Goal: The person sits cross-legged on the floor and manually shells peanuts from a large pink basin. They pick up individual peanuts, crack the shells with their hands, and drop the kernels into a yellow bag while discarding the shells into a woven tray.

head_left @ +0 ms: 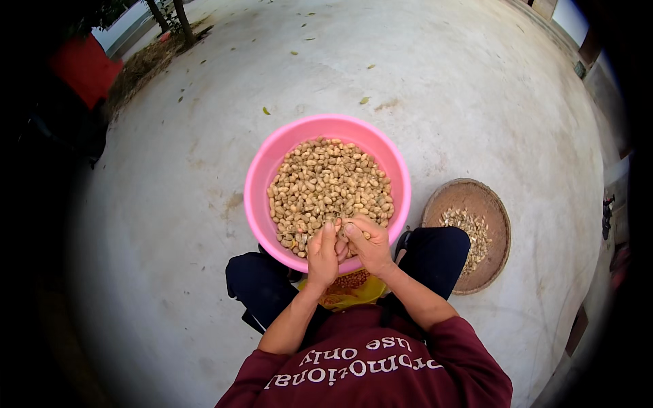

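Unshelled peanuts fill much of a pink plastic basin in front of me. Over the near side of the basin my left hand and my right hand meet, thumbs and fingertips close together. Between the fingertips there seems to be a peanut, mostly hidden by them. A peanut pod also shows at the fingers of my right hand. Below the basin, between my legs, lies a yellow bag with reddish shelled peanut kernels in it.
A round, shallow woven tray with pale empty shells or pieces stands on the concrete floor at the right, partly behind my knee. Fallen leaves dot the floor. Tree trunks and a red object show at the upper left.
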A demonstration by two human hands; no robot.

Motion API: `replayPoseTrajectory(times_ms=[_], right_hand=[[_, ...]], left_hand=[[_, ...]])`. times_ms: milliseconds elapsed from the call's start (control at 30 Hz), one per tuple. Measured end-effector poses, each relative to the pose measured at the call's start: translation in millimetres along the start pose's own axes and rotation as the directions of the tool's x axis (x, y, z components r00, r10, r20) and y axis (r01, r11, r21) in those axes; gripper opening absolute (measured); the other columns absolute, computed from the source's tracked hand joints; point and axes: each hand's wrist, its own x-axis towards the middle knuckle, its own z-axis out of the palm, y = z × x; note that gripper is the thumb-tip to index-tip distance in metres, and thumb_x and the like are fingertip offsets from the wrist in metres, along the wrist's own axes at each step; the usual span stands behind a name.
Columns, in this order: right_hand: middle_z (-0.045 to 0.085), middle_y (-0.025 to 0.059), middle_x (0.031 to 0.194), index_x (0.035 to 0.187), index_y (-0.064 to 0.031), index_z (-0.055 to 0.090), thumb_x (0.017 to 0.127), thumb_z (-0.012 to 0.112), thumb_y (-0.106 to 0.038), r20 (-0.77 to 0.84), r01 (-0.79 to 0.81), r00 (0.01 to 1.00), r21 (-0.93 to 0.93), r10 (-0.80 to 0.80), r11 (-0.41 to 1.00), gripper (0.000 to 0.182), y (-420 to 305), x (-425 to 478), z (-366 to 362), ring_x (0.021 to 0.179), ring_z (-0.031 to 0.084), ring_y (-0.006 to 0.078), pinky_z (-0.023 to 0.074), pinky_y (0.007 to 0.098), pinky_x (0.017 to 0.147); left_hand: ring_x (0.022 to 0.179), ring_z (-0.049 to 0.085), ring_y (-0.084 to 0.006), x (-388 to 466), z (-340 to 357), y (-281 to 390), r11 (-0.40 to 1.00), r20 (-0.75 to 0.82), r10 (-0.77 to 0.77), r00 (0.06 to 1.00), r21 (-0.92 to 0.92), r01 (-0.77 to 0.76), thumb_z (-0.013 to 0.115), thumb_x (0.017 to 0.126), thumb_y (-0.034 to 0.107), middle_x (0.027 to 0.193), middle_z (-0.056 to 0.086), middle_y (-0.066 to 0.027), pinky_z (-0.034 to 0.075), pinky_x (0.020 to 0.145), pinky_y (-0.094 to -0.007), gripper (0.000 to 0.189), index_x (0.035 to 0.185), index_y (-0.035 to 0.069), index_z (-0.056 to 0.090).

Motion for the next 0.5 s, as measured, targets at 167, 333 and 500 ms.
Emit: replayPoseTrajectory(times_ms=[167, 333, 500], right_hand=[[0.051, -0.0012, 0.072, 0.101, -0.0006, 0.058, 0.088, 0.051, -0.011, 0.168, -0.333, 0.934, 0.099, 0.314, 0.938, 0.018, -26.0, 15.4, -12.0, 0.052, 0.039, 0.0028, 0.0297, 0.0169, 0.044], [0.053, 0.006, 0.072, 0.102, -0.0004, 0.058, 0.081, 0.057, -0.006, 0.435, 0.543, 0.838, -0.593, -0.33, 0.595, 0.021, -39.0, 30.9, -16.9, 0.056, 0.048, 0.0131, 0.0371, 0.0232, 0.048], [0.051, 0.0072, 0.071, 0.1, 0.0002, 0.057, 0.077, 0.06, -0.004, 0.656, 0.691, 0.716, -0.614, -0.239, 0.383, 0.024, -56.7, 36.8, -19.6, 0.063, 0.053, 0.0177, 0.0405, 0.0254, 0.053]], left_hand=[[0.043, 0.025, -0.0037, 5.0, -7.9, 12.2, 0.964, 0.153, -0.221, 0.963, -0.113, 0.239, 0.032, 0.096, 0.033, 0.054, 0.03, 0.0052, 0.018, 0.038, -0.018, 0.031, 0.078, 0.012, 0.046], [0.043, 0.028, -0.0048, 13.9, -17.4, 1.5, 0.93, 0.172, -0.272, 0.947, -0.205, 0.305, 0.031, 0.096, 0.033, 0.055, 0.037, 0.0035, 0.018, 0.037, -0.0177, 0.033, 0.077, 0.011, 0.047], [0.044, 0.031, -0.0053, 18.2, -11.3, 1.4, 0.867, 0.125, -0.344, 0.931, -0.339, 0.366, 0.033, 0.095, 0.03, 0.058, 0.042, 0.0008, 0.018, 0.036, -0.0167, 0.032, 0.079, 0.007, 0.05]])
